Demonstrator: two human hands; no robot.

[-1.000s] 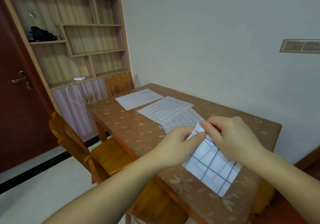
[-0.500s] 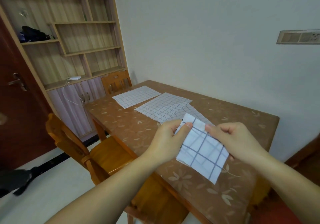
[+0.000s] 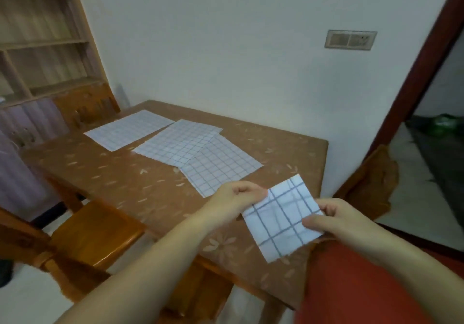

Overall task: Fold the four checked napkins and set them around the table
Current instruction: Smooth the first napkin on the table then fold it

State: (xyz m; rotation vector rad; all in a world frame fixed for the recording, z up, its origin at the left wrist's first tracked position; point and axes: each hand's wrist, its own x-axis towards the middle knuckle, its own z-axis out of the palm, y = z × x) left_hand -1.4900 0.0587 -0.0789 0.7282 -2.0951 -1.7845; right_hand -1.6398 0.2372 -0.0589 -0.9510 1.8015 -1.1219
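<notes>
The left hand (image 3: 236, 199) pinches the left edge of a folded checked napkin (image 3: 282, 217), fingers curled over its upper left corner. The right hand (image 3: 334, 219) grips the napkin's right edge, thumb on top. Between them the small folded square hangs tilted above the near right corner of the table (image 3: 105, 173).

Just beyond the left hand lies an unfolded checked napkin (image 3: 221, 166), flat on the tabletop. Its far corner overlaps a second flat napkin (image 3: 175, 143). A third napkin (image 3: 129, 129) lies farther off to the left, apart from the other two.

Left of the left forearm stands a wooden chair (image 3: 93, 230). Beyond the right hand is a switch plate (image 3: 350, 40) on the wall.
</notes>
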